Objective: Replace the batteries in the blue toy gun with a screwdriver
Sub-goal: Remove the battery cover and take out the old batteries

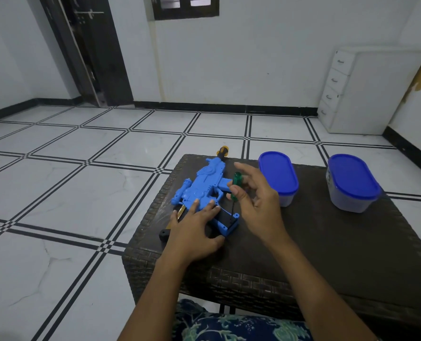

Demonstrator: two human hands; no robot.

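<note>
The blue toy gun (205, 187) lies on its side on the left part of the dark woven table (327, 242), muzzle pointing away. My left hand (192, 225) presses flat on the gun's rear body, fingers spread. My right hand (256, 200) pinches a green-handled screwdriver (236, 185) between thumb and fingers and holds it upright. The thin shaft points down, and its tip meets the blue grip base (229, 223), where a dark battery cover shows.
Two clear tubs with blue lids stand on the table: one (278, 177) just right of my right hand, the other (352, 182) near the right edge. A white drawer unit (337, 89) stands against the far wall. Tiled floor lies to the left.
</note>
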